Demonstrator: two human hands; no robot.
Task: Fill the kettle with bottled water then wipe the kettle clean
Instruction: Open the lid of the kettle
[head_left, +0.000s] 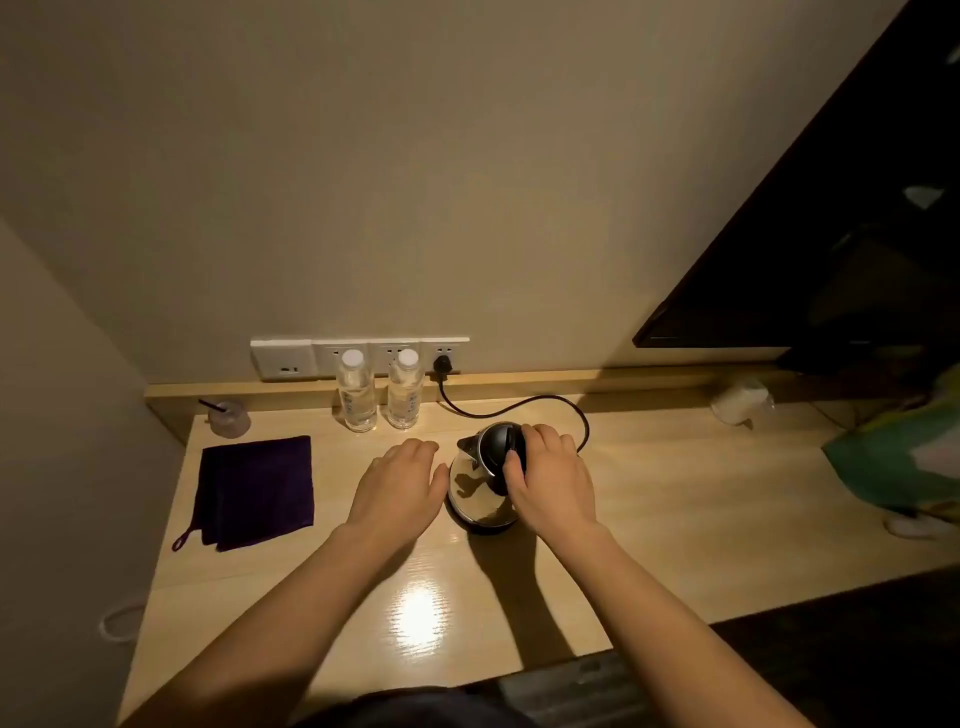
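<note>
- Nearest the camera, two bare forearms reach out over the front edge of the pale wooden bench (649, 519), above a dark patch of clothing at the bottom of the view.
- The right hand (550, 475) is the working grip: its fingers are curled together, clamped on the black handle at the right side of the kettle (480, 480).
- The left hand (400, 480) is flat and spread apart, palm down, holding nothing; its thumb side lies just beside the kettle's left wall, and I cannot tell whether it touches.
- The kettle is one small electric one, standing upright near the middle of the bench. Its body is shiny steel that mirrors the hands, its lid and handle are black, and its spout points left and away. The lid is down.
- One black power cord (519, 402) loops behind the kettle and runs to a plug (443, 362) in the rightmost socket of the wall strip (332, 358).
- Two clear water bottles (356, 389) (404, 389) with white caps stand side by side at the back of the bench, in front of the sockets, both upright and capped.
- One dark purple cloth (260, 491), folded, with a hanging loop at its near left corner, lies flat at the left, well apart from the kettle.
- One small clear cup (229, 418) with a dark straw sits in the back left corner.
- At the right edge lie a white crumpled item (740, 400) and a green bag (898, 441).
</note>
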